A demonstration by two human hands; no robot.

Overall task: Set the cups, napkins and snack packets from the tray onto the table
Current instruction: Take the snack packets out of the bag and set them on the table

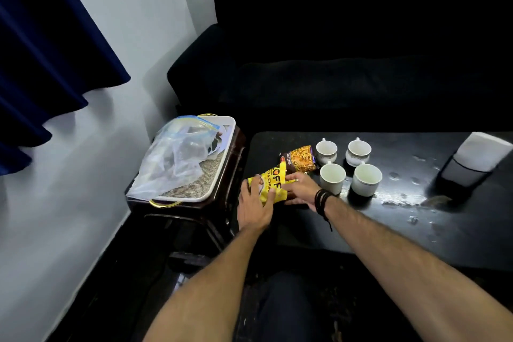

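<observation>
A yellow snack packet [273, 182] lies on the black table [388, 216] near its left edge. My left hand [254, 207] grips its near end and my right hand [301, 190] holds its right side. Just behind it lies a brown and orange snack packet [298, 159]. Several white cups [331, 176] stand in a cluster to the right of the packets. White napkins [483, 151] sit in a dark holder at the table's far right. The white tray [219, 178] rests on a side stand to the left.
A clear plastic zip bag [173, 158] lies over the tray and its woven mat. A black sofa [347, 50] runs behind the table. A dark blue curtain [41, 50] hangs at the left wall. Water drops mark the tabletop's right half.
</observation>
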